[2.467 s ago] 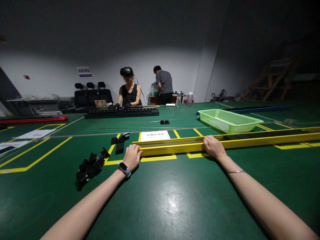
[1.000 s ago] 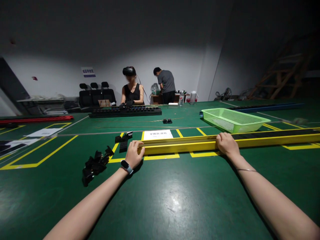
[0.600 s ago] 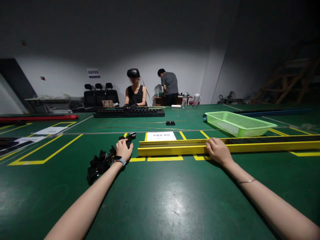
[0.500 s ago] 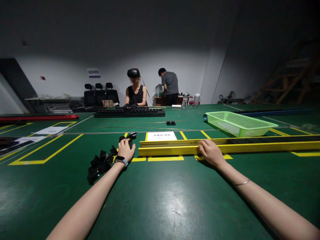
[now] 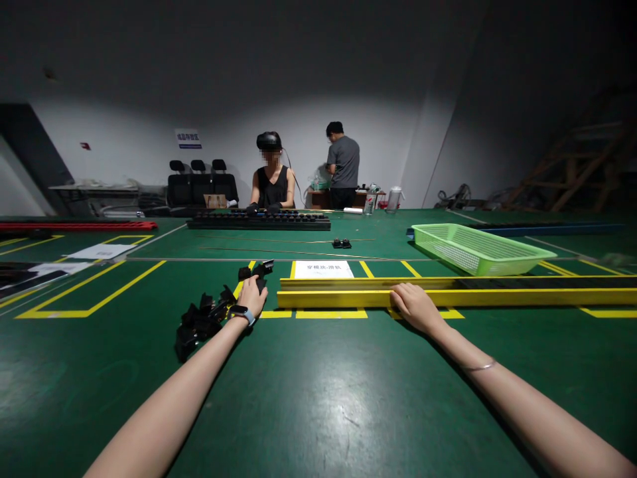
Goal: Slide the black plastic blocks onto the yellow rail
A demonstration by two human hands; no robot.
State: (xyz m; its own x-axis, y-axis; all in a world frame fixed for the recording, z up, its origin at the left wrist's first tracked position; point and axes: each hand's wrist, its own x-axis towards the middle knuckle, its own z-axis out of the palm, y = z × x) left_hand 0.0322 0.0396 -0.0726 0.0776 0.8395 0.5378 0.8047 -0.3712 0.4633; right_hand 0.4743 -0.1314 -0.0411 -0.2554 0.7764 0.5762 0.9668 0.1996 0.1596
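Note:
My left hand (image 5: pixel 253 296), with a watch on its wrist, is closed on a small black plastic module (image 5: pixel 265 267); part of the module sticks out past the fingertips, and the palm side is hidden. Just left of that wrist lies a loose heap of black modules (image 5: pixel 199 322). A long yellow rail (image 5: pixel 338 299) with a grooved channel runs across to the right edge, its left end a short way right of my left hand. Near that end, my right hand (image 5: pixel 414 305) is closed over the rail's front edge, fingers curled over its top.
A light green basket (image 5: pixel 478 249) sits behind the rail. A paper label (image 5: pixel 323 269) and two small black pieces (image 5: pixel 342 243) lie beyond it, near thin rods. Across the table (image 5: pixel 318 378), a co-worker (image 5: pixel 271 186) handles a black rail assembly (image 5: pixel 259 222); another person (image 5: pixel 344 162) stands behind.
The view has tilted slightly. My left hand stays at the black modules with its fingers a little lower, and my right hand keeps its place on the rail.

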